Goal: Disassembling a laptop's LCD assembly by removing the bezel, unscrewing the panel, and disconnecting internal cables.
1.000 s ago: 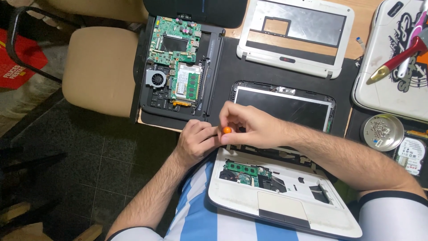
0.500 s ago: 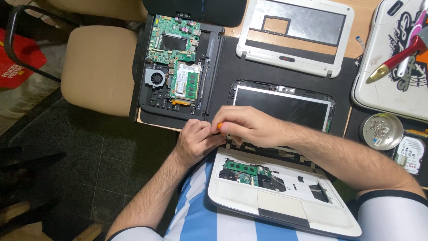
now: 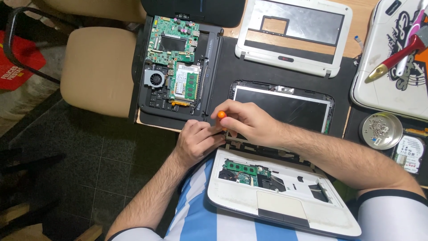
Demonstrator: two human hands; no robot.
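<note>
Seen from above: right hand [image 3: 249, 122] closed around a small screwdriver [image 3: 221, 115] with an orange cap, tip pointed down at the hinge corner of a white laptop [image 3: 285, 203] resting half on the lap, half against the table [image 3: 365, 18] edge. Left hand [image 3: 198, 140] curled loosely just beside it, fingers touching the same corner of the laptop, whether gripping anything there cannot be told. Laptop keyboard deck removed, green memory board [image 3: 240, 169] and grey touchpad [image 3: 281, 206] exposed; dark screen panel [image 3: 285, 107] in its black frame lying flat on the table beyond the hands.

To the left, a second opened laptop base [image 3: 176, 67] in black, showing a green circuit board, a round fan and a memory module. Behind the screen, a white bezel frame [image 3: 294, 38] lying flat. At far right, a white lid with stickers [image 3: 392, 67], red-handled tools [image 3: 394, 56] on top of it; below that, a round metal dish of screws [image 3: 381, 130] just beside a bare hard drive [image 3: 408, 154]. Beige padded chair [image 3: 100, 71] at the table's left edge, red bag [image 3: 20, 62] on the dark tiled floor [image 3: 89, 156]. Blue-and-white striped shirt [image 3: 200, 218] at the bottom of the frame.
</note>
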